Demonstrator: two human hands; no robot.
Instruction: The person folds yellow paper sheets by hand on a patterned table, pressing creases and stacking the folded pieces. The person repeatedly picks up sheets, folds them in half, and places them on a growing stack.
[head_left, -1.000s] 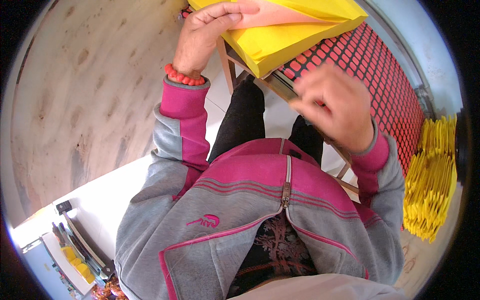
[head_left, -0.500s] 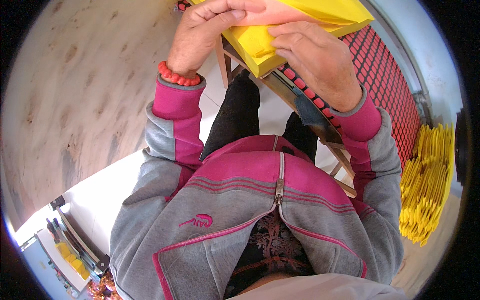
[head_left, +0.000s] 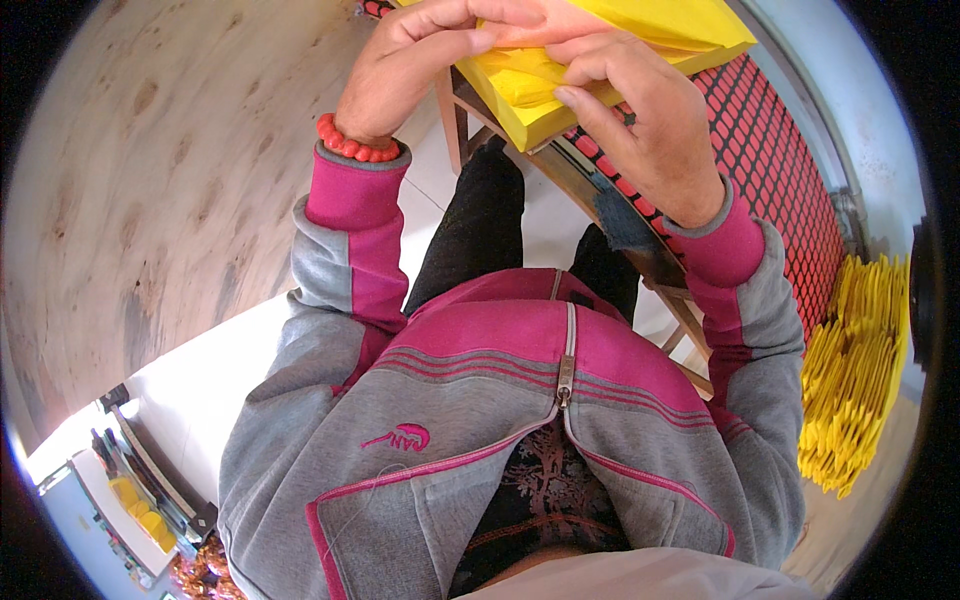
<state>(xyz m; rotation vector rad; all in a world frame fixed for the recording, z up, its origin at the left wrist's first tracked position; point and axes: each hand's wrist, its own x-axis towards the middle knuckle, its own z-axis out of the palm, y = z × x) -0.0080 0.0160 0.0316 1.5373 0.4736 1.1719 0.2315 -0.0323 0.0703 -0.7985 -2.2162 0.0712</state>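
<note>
At the top edge lies a thick stack of yellow paper (head_left: 545, 130), its near corner pointing toward me. Its top sheet is partly folded, and a pale pink sheet or patch (head_left: 560, 22) shows along the fold. My left hand (head_left: 395, 65) rests at the left side of the stack, thumb and fingers closing on the pink-and-yellow fold. My right hand (head_left: 650, 120) is bent over the near corner, with a crumpled yellow paper flap (head_left: 525, 80) between its thumb and fingertips. The far part of the stack is cut off by the picture's edge.
The stack sits on a wooden stand (head_left: 580, 185) with a red and black patterned surface (head_left: 770, 150) beside it. A bundle of folded yellow paper (head_left: 855, 375) stands at the right by the wall. A wooden board (head_left: 180, 180) fills the left side.
My right thumb has drawn apart from its fingers and lifted the yellow flap at the corner. My left hand has shifted slightly to the right along the fold.
</note>
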